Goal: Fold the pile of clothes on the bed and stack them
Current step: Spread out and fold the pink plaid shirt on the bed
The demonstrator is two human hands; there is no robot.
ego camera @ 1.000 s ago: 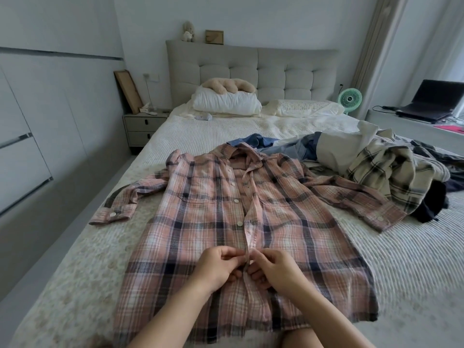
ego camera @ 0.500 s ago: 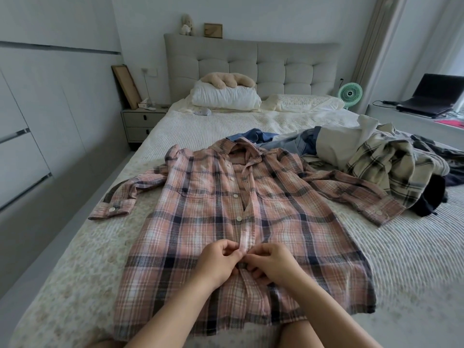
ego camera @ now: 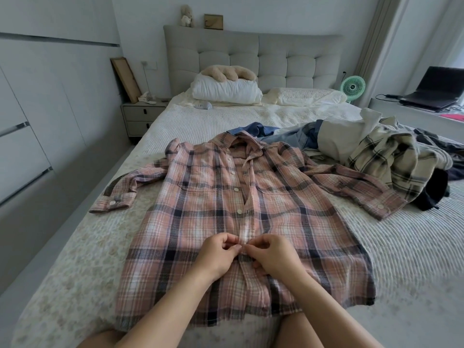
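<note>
Pink plaid shirt [ego camera: 251,222] lies flat, face up, on the bed [ego camera: 401,259], unfolded pile [ego camera: 364,156] just beyond its right sleeve. My left hand [ego camera: 217,253] and right hand [ego camera: 272,254] both pinch the placket low on the shirt, working a button. Risks: button slips the hole, or I match the wrong hole and the front puckers, skewing the fold. Pulling could drag the hem off the bed edge.

home bedroom | bed [ego camera: 376,247] | padded headboard [ego camera: 251,54] | pillows [ego camera: 226,91] | nightstand [ego camera: 140,119]

shirt [ego camera: 251,209] mid-bed [ego camera: 401,247] | clothes pile [ego camera: 376,151] right | pillows [ego camera: 226,91] behind
</note>
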